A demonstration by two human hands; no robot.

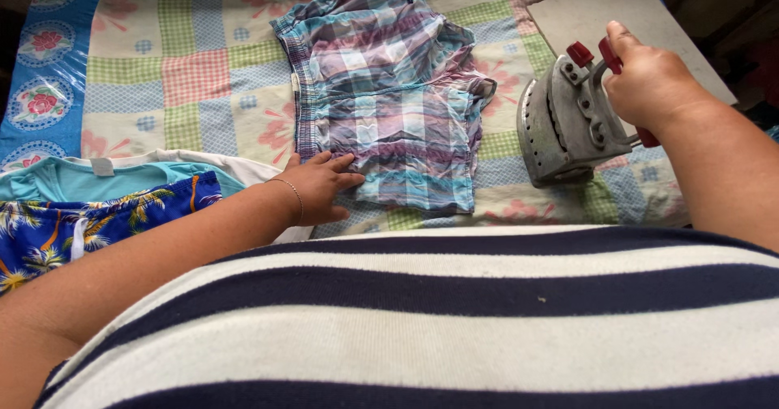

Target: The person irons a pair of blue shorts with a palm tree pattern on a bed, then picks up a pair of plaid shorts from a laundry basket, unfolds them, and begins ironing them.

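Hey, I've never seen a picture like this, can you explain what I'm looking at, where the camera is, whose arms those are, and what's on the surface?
The camera sits on a person's head and looks down, so the striped shirt at the bottom is their own body. Both arms are theirs. The left hand rests flat on the edge of crumpled plaid shorts, spread on a patchwork floral cloth. The right hand grips the red handle of a grey metal iron, tipped up beside the shorts. At left lies a pile of other clothes, blue and turquoise.
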